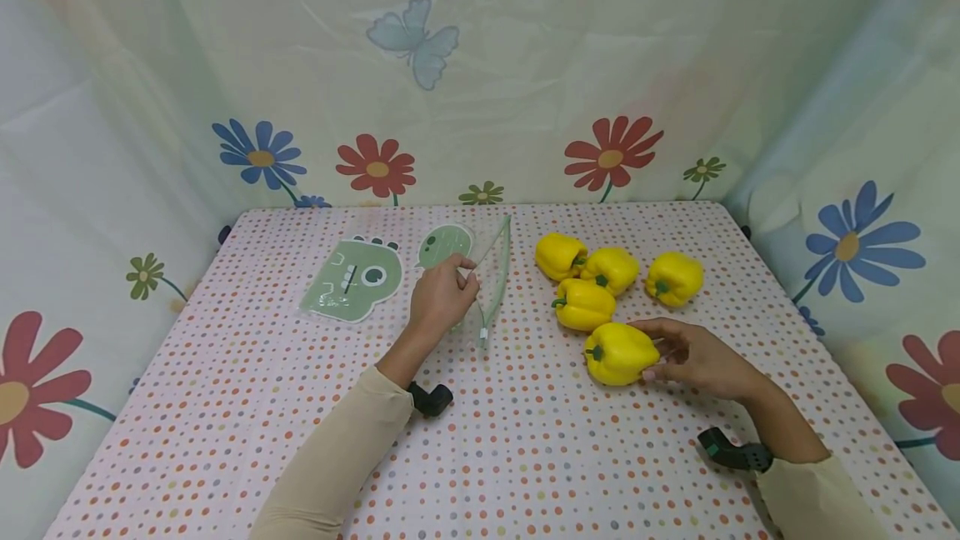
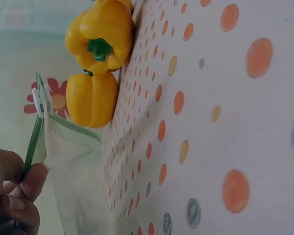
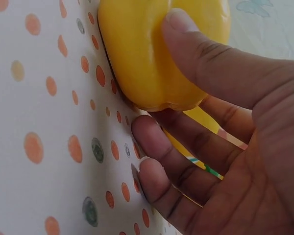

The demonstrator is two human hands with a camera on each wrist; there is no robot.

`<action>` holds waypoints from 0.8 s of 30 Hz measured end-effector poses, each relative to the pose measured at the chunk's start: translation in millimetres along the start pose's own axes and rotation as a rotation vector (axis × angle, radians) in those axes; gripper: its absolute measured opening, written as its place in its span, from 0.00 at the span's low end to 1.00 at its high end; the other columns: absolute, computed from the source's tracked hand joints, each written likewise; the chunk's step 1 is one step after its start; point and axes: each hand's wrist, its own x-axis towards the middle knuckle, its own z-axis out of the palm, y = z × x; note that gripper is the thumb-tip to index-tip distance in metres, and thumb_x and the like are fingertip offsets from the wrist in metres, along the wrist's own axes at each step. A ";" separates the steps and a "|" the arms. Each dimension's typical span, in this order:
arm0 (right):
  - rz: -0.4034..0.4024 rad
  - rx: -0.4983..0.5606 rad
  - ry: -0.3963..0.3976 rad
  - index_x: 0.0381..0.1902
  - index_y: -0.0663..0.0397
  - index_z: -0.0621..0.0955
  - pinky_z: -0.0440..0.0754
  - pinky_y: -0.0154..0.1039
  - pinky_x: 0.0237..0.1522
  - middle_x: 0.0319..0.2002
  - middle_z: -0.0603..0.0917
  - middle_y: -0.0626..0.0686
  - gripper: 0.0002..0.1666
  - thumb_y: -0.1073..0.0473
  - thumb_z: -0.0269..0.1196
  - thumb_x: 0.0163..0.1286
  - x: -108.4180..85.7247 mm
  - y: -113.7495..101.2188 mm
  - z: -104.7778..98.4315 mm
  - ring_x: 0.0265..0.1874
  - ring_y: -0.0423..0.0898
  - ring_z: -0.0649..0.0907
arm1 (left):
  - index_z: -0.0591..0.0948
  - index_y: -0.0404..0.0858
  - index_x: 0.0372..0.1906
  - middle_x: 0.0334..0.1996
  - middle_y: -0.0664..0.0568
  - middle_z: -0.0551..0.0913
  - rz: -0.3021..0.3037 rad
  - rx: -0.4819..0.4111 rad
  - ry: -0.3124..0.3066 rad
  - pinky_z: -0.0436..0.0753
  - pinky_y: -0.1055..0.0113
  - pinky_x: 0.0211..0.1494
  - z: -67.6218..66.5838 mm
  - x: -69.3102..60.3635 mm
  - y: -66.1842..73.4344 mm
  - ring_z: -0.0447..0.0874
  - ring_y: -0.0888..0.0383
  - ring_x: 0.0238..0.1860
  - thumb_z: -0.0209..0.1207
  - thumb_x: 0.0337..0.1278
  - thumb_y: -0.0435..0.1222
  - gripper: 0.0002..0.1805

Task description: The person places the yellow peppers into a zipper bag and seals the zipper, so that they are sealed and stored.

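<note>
- Five yellow peppers (image 1: 585,304) are sitting on a dotted counter (image 1: 525,457).
- Flowered sheets (image 1: 495,57) are walling three sides.
- Left hand (image 1: 442,294) is pinching a zip bag (image 2: 76,181).
- Right hand (image 1: 701,361) is gripping the front pepper (image 1: 621,354).

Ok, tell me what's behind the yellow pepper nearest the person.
Behind the nearest pepper, the head view shows a second pepper, a third pepper and a fourth pepper beyond it, and a fifth pepper off to the right. The tablecloth directly beneath the nearest pepper is covered.

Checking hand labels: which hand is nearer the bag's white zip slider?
Left. The left hand pinches the bag's edge near the slider; the right hand is at a pepper, farther right.
</note>
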 end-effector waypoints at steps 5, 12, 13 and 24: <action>0.006 -0.030 0.020 0.67 0.56 0.71 0.80 0.36 0.41 0.61 0.78 0.61 0.39 0.52 0.71 0.61 0.2 -2.4 -0.2 0.45 0.39 0.82 | 0.83 0.41 0.48 0.13 0.59 0.78 0.001 0.006 0.011 0.62 0.71 0.14 0.2 0.8 -0.2 0.67 0.64 0.11 0.54 0.65 0.38 0.13; -0.001 -0.051 0.061 0.64 0.53 0.75 0.79 0.35 0.40 0.58 0.80 0.56 0.37 0.50 0.73 0.58 0.5 -1.8 3.3 0.43 0.38 0.81 | 0.83 0.42 0.49 0.13 0.59 0.77 -0.004 0.001 0.015 0.63 0.70 0.15 0.1 0.0 0.0 0.68 0.64 0.11 0.55 0.65 0.38 0.13; -0.003 -0.048 0.066 0.63 0.52 0.76 0.79 0.35 0.40 0.58 0.80 0.56 0.37 0.50 0.73 0.57 0.5 -1.7 3.9 0.43 0.38 0.81 | 0.83 0.42 0.49 0.13 0.60 0.77 -0.006 0.000 0.014 0.64 0.70 0.15 0.1 -0.1 0.1 0.68 0.64 0.11 0.55 0.65 0.38 0.13; -0.064 0.048 0.045 0.63 0.52 0.73 0.81 0.34 0.48 0.58 0.78 0.43 0.35 0.56 0.73 0.58 -1.0 -5.1 1.3 0.51 0.27 0.78 | 0.83 0.42 0.50 0.12 0.60 0.77 -0.003 -0.008 0.002 0.63 0.70 0.14 0.2 -0.3 0.8 0.68 0.64 0.11 0.54 0.65 0.38 0.13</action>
